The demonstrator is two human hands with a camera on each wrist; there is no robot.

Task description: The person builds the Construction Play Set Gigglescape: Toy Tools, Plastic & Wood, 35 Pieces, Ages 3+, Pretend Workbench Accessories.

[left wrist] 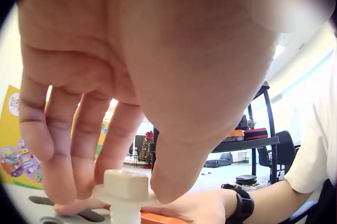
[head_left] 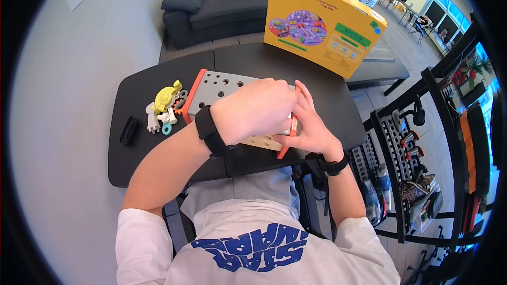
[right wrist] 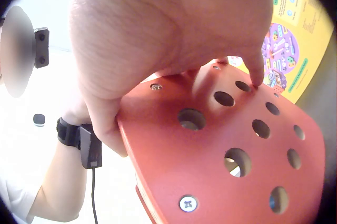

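The left hand [head_left: 256, 111] is closed at the fingertips, thumb and fingers pinching a white bolt [left wrist: 125, 186] by its squarish head; the bolt stands head up below the palm, and whether its shaft sits in a hole cannot be told. Under this hand is a toy box [head_left: 215, 85] with a grey, holed top, lying on a black surface [head_left: 243, 58]. The right hand [head_left: 316, 131], just beside the left one, grasps the box's red end panel [right wrist: 210, 129], thumb at one edge and a fingertip against the holed face. Left of the left hand lie a yellow toy piece [head_left: 165, 97], a teal piece [head_left: 167, 128] and, farther out, a black object [head_left: 128, 131]. Ahead of both hands stands a yellow carton [head_left: 322, 29], and beyond it a dark sofa [head_left: 227, 13]. A black rack [head_left: 393, 163] stands right of the right hand.
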